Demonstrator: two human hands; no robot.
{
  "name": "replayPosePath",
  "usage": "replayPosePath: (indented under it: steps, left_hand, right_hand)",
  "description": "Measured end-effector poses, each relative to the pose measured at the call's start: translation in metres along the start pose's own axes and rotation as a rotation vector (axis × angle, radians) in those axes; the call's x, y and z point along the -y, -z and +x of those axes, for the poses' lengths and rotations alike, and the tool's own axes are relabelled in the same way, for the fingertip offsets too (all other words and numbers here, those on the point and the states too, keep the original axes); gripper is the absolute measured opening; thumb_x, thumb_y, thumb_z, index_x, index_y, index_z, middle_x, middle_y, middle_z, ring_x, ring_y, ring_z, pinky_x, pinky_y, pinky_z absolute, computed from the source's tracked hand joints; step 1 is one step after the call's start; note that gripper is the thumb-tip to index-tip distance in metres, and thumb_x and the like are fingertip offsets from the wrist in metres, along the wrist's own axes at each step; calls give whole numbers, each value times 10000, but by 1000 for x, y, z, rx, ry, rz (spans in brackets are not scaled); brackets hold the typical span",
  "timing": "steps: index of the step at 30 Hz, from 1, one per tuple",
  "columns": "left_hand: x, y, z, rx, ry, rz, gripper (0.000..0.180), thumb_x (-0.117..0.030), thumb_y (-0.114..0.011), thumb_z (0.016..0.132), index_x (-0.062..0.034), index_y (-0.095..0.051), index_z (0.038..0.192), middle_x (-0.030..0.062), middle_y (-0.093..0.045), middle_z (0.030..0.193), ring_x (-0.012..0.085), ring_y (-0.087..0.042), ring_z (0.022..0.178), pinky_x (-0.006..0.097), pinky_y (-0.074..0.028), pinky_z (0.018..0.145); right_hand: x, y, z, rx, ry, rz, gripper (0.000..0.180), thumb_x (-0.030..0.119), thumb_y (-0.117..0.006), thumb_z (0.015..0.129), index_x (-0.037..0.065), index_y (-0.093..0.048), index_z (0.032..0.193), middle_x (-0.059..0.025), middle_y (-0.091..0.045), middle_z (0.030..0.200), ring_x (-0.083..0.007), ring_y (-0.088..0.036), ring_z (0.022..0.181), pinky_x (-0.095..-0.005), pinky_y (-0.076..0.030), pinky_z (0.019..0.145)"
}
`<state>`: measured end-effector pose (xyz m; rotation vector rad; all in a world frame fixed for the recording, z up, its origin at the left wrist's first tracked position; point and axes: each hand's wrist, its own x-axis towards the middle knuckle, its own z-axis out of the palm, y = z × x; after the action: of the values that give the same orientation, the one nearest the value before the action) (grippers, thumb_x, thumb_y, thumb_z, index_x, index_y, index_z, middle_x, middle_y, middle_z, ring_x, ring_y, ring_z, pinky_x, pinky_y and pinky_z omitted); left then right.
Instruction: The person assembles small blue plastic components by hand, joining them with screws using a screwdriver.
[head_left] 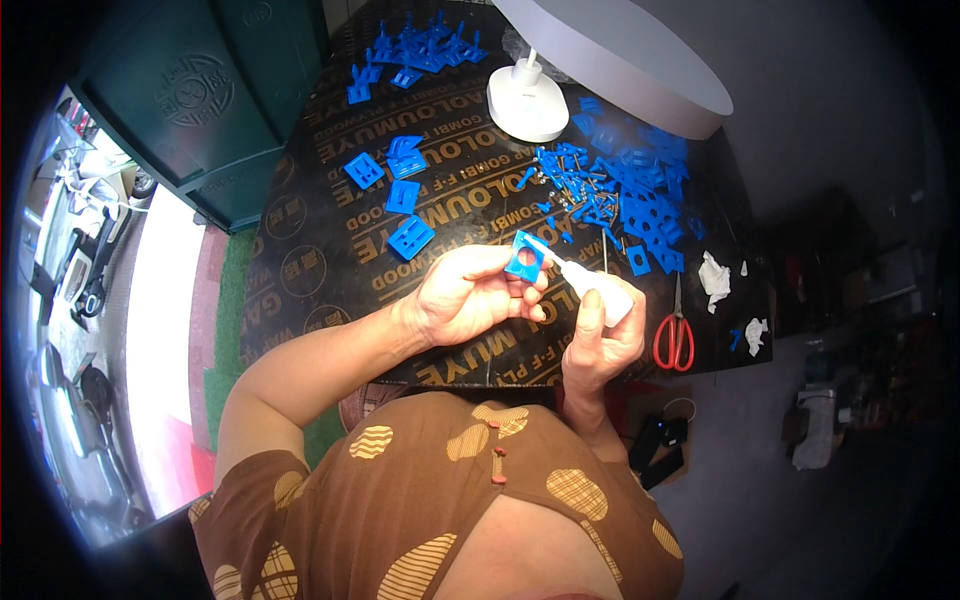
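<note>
Right hand (605, 345) around partly hidden bottle (610, 297)

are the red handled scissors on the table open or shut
Shut, it appears: the scissors show their blades together as one narrow strip, with the two red handle loops close side by side.

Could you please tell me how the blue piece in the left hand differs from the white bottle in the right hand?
Shape: the blue piece is a flat plate with a round hole; the white bottle has a rounded body and a narrow nozzle.
Size: the blue piece looks smaller than the white bottle.
Hold: the left hand pinches the blue piece; the right hand grasps the white bottle.
Both are hand-held.
</note>
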<state>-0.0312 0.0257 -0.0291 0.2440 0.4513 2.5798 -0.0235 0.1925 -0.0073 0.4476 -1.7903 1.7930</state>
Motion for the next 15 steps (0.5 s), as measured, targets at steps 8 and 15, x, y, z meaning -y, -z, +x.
replayPosePath:
  steps: [8, 15]
  left_hand:
    - [1, -2, 1, -17, -3, -5, 469, -292, -536, 946, 63, -481, 1247, 133, -603, 1039, 218, -577, 889, 434, -463, 876]
    - [-2, -10, 1, -26, -23, -39, 457, -300, -568, 925, 51, -505, 1212, 136, -611, 1029, 217, -571, 891, 436, -445, 878]
  right_hand:
    - [-10, 4, 1, -33, -48, 60, 152, 84, -606, 892, -31, -581, 988, -67, -613, 912, -110, -553, 764, -252, -467, 708]
    - [-13, 12, 6, -86, -268, 366, 179, 157, -571, 926, -15, -588, 976, -78, -632, 823, -43, -422, 561, -206, -336, 504]
